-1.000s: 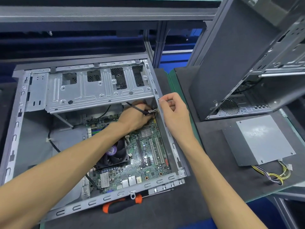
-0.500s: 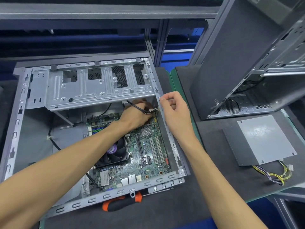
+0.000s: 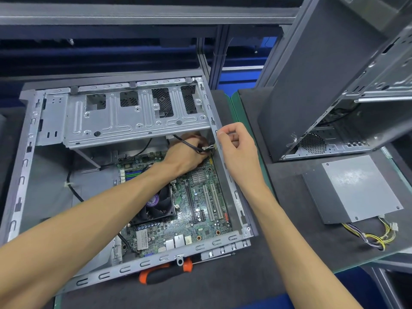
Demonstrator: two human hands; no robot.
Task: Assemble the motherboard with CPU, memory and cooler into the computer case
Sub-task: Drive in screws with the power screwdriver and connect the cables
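Note:
An open grey computer case lies flat on the dark mat. Inside it sits the green motherboard with its black fan cooler and memory sticks. My left hand reaches under the drive cage at the board's far right corner; its fingers curl round a black cable with a white tie. My right hand rests at the case's right wall, fingers curled and pinching the top edge of that wall.
An orange and black screwdriver lies in front of the case. To the right stand a second open case, tilted upright, and a grey power supply with yellow and black wires. Shelf rails run across the back.
Both hands stay at the far right corner of the board with only slight shifts. The view has shifted a little.

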